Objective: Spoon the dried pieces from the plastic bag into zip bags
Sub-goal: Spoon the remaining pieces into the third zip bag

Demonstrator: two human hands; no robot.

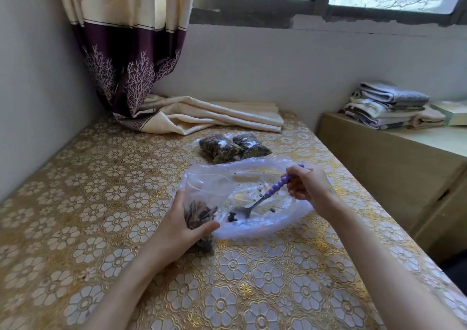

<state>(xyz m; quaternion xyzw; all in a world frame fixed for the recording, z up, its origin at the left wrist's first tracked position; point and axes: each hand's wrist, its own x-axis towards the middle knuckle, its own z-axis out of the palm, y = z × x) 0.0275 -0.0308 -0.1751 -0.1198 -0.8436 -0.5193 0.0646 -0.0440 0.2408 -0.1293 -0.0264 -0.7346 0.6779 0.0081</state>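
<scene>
A large clear plastic bag [252, 178] lies open on the table, holding only a few dark dried pieces [232, 217] and crumbs. My right hand [307, 186] grips the purple beaded handle of a metal spoon [262, 198], whose bowl rests inside the bag beside those pieces. My left hand [183, 224] holds a small zip bag [201, 217] with brown dried pieces upright at the plastic bag's left edge, thumb across its front. Two filled zip bags [233, 147] lie side by side on the table behind the plastic bag.
The table [101, 203] wears a gold floral cloth. A cream curtain [202, 114] is bunched on its far end under the window. Folded towels [389, 107] are stacked on a low cabinet [404, 168] to the right. A wall runs along the left.
</scene>
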